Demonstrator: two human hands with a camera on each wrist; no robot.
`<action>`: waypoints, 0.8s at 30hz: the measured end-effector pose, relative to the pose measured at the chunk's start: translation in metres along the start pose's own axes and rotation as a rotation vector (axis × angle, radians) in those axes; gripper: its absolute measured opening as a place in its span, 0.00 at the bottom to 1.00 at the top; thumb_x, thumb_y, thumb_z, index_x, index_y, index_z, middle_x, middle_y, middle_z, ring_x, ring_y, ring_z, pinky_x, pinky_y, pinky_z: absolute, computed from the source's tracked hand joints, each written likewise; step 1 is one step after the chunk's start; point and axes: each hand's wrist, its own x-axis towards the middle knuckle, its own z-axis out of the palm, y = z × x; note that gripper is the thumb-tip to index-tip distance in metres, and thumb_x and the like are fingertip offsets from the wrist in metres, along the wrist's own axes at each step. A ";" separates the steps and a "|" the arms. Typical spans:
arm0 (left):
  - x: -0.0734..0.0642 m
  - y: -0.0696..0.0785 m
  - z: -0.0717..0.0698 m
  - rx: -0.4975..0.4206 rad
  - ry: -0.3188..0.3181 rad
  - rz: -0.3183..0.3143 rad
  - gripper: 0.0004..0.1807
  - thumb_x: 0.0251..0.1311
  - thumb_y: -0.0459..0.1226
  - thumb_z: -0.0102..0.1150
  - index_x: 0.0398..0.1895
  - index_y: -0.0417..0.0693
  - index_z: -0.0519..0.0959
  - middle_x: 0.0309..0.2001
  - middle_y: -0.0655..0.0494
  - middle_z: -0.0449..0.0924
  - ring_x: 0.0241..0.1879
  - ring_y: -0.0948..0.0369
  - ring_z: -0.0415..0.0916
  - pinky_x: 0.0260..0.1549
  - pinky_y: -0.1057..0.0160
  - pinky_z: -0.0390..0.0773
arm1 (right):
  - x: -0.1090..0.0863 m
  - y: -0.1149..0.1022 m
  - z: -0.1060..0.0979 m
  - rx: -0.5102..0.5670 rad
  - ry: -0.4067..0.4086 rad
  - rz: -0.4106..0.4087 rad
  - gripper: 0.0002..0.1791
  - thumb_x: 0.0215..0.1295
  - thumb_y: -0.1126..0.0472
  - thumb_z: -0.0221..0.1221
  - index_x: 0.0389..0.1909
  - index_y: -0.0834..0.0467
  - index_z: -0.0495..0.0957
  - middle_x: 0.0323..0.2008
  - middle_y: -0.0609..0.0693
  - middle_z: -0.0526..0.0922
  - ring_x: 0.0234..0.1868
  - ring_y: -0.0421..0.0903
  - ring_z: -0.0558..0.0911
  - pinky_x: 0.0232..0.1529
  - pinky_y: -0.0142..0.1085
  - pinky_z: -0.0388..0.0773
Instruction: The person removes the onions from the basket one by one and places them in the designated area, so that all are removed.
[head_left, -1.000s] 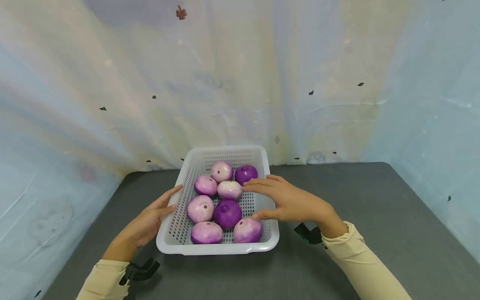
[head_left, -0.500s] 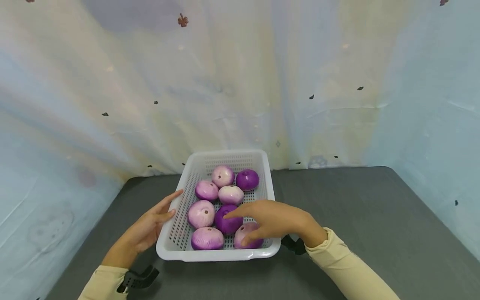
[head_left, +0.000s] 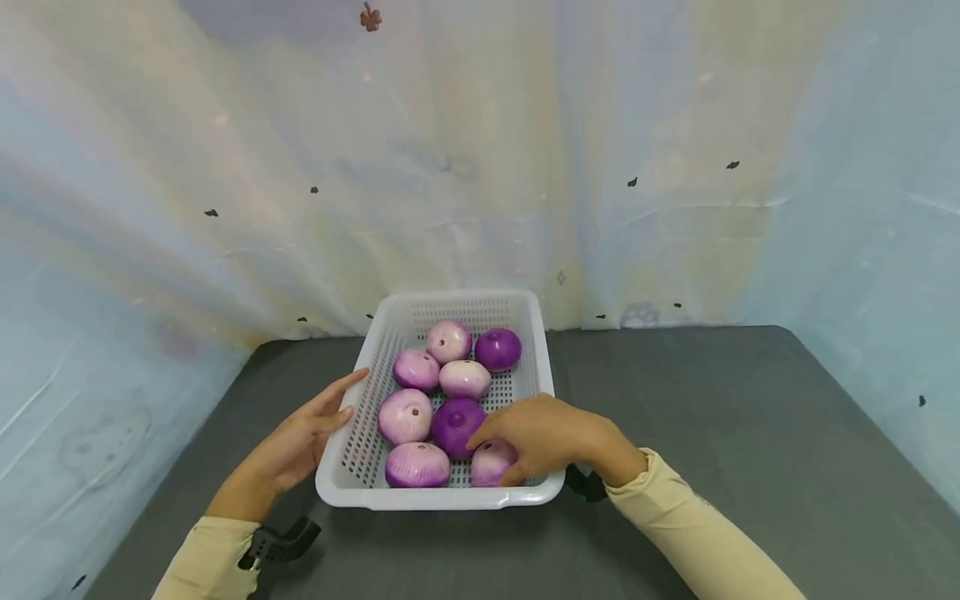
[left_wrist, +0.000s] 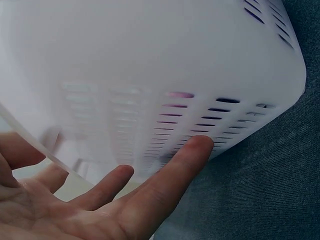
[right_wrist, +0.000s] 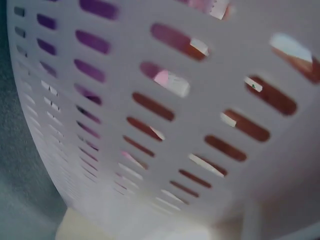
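Looks like grasp step: right hand [head_left: 551, 433] curled round near-right onion [head_left: 491, 463], left hand [head_left: 294, 446], fingers extended, touching basket [head_left: 431, 500]; lifting likely needs snug grip

Your pale-yellow long sleeves, with black gear at both wrists.
Your left sleeve [head_left: 206, 558] and right sleeve [head_left: 701, 529] are plain, soft-looking cloth, creased and slightly bunched where they end at the wrists, leaving your left hand [head_left: 296, 446] and right hand [head_left: 543, 437] bare. Below the left cuff you wear a matt black, curved wrist mount [head_left: 285, 542]; its right-hand counterpart [head_left: 585, 483], also black, is partly hidden.
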 end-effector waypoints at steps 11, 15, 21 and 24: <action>-0.002 -0.001 0.001 -0.014 0.027 -0.012 0.34 0.79 0.42 0.39 0.81 0.61 0.40 0.80 0.44 0.31 0.60 0.65 0.76 0.52 0.54 0.81 | 0.003 -0.003 0.002 -0.160 -0.012 0.037 0.28 0.53 0.43 0.71 0.56 0.45 0.79 0.52 0.39 0.84 0.52 0.37 0.81 0.57 0.41 0.75; -0.002 -0.001 0.001 -0.010 0.034 -0.009 0.33 0.79 0.42 0.39 0.81 0.61 0.41 0.80 0.44 0.33 0.60 0.64 0.76 0.52 0.54 0.81 | 0.002 -0.003 0.002 -0.180 0.000 0.044 0.29 0.53 0.41 0.71 0.55 0.45 0.78 0.50 0.40 0.85 0.52 0.37 0.81 0.57 0.41 0.74; 0.000 0.001 0.002 -0.006 0.029 -0.005 0.33 0.79 0.43 0.40 0.81 0.61 0.41 0.80 0.43 0.33 0.60 0.64 0.77 0.51 0.54 0.81 | -0.002 -0.002 -0.001 -0.129 0.030 0.075 0.34 0.51 0.40 0.71 0.59 0.46 0.77 0.51 0.42 0.83 0.53 0.38 0.79 0.58 0.43 0.73; 0.001 0.001 0.002 -0.003 0.035 -0.007 0.33 0.79 0.43 0.40 0.80 0.62 0.42 0.80 0.44 0.34 0.60 0.63 0.76 0.52 0.53 0.81 | -0.005 0.001 -0.006 -0.087 0.059 0.114 0.37 0.48 0.39 0.72 0.61 0.46 0.76 0.53 0.42 0.82 0.53 0.41 0.78 0.59 0.45 0.72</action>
